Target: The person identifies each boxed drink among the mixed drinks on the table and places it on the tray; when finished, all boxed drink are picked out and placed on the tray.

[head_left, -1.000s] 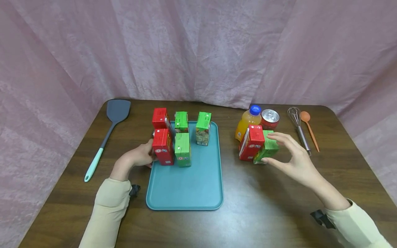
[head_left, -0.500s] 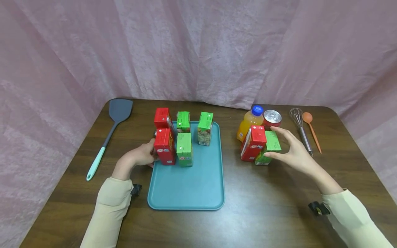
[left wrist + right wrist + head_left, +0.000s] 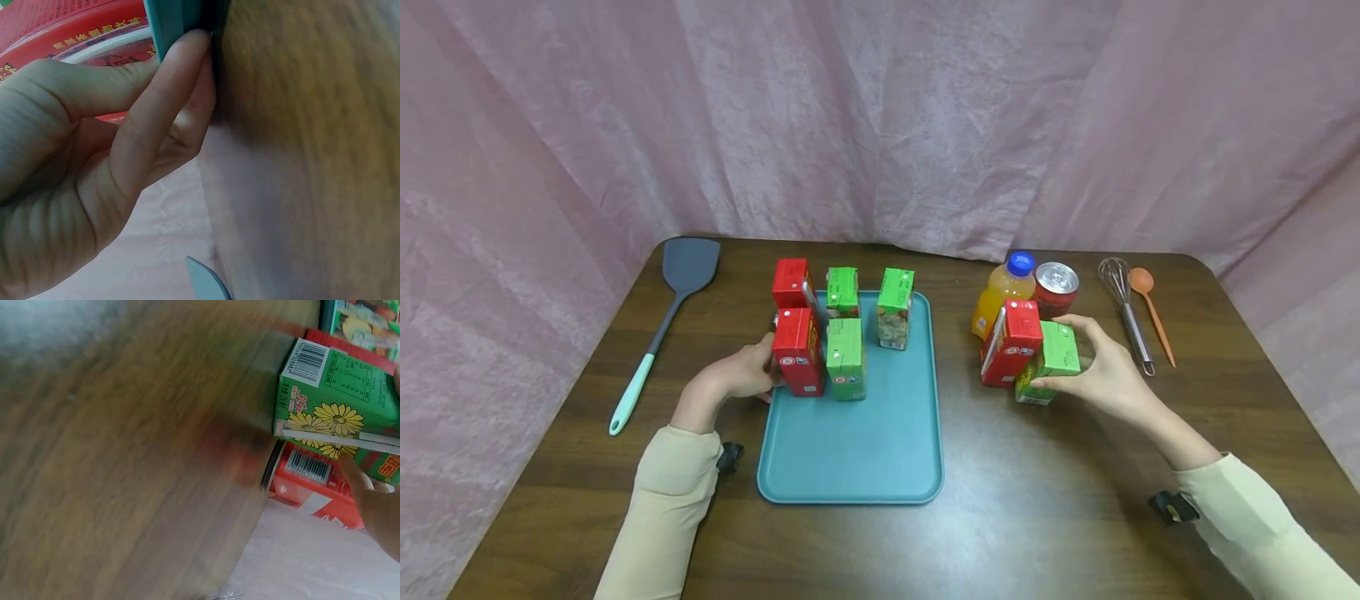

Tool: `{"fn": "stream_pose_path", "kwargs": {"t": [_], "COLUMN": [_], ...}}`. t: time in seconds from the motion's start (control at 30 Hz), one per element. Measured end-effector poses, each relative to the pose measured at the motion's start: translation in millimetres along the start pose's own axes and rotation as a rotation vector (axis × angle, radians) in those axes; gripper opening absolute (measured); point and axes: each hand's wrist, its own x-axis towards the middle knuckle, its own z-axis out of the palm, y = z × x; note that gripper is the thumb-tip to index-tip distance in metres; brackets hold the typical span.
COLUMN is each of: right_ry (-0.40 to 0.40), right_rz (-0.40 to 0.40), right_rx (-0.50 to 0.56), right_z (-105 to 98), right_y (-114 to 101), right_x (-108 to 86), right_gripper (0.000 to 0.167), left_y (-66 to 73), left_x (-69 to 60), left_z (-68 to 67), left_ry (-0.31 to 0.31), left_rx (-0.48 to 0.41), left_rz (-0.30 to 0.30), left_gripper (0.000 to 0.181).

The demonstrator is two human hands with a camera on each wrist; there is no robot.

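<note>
My left hand [image 3: 736,375] pinches the left rim of the blue-green tray [image 3: 865,454], thumb above and fingers beneath; the tray's edge [image 3: 169,25] shows between them in the left wrist view. On that tray stand red drink cartons [image 3: 797,354] and green drink cartons [image 3: 847,367], the red ones nearest this hand. To the right of it, my right hand [image 3: 1108,379] holds a green drink carton [image 3: 1060,350] between thumb and fingers. The carton's flower-printed side and straw face the right wrist view [image 3: 337,394]. Close on its left is a red drink carton [image 3: 1013,346].
Behind the held carton stand an orange drink bottle [image 3: 1002,292] and a red can [image 3: 1056,287]. A whisk [image 3: 1125,312] and an orange spoon [image 3: 1152,312] lie at the far right. The grey turner [image 3: 677,312] lies at the left; a pink curtain [image 3: 880,125] hangs behind.
My right hand has come in from the right and taken hold of the green carton, which has shifted slightly towards me. My left hand keeps its place on the tray rim.
</note>
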Motion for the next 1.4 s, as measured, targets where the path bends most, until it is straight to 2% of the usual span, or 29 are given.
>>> {"fn": "stream_pose_path", "kwargs": {"t": [0.1,0.27,0.5,0.7,0.9,1.13,1.4], "right_ry": [0.004,0.010,0.001,-0.011,-0.012,-0.011,-0.081], "right_rz": [-0.002,0.010,-0.043,-0.074,-0.111,-0.195,-0.140], "right_rx": [-0.041,-0.038,-0.046,0.018,0.076,0.122,0.224], "right_z": [-2.0,-7.5,-10.2,-4.3,11.3,40.6,76.7], "right_y": [-4.0,-14.1,-29.0,-48.1,-64.3,-72.3,-87.0], "right_x": [-6.8,-24.9,-43.5,-48.3,-40.1,-19.3,5.4], "right_gripper": [0.088,0.086,0.087,0.087,0.087,0.083,0.085], "left_y": [-0.3,0.8,2.1,2.0,1.7,2.6,0.7], "left_x": [0.2,-0.4,-0.9,-1.3,-1.6,-1.2,-0.2], "left_z": [0.2,-0.5,-1.7,-1.4,-0.4,-0.7,-0.2], "left_ry": [-0.002,-0.008,-0.009,-0.007,-0.004,-0.004,-0.004], "left_rx": [-0.004,-0.006,0.006,-0.003,-0.001,0.002,-0.006], "left_rz": [-0.002,-0.003,-0.006,0.002,0.007,0.006,-0.005], "left_gripper": [0.056,0.053,0.052,0.055,0.051,0.049,0.054]}}
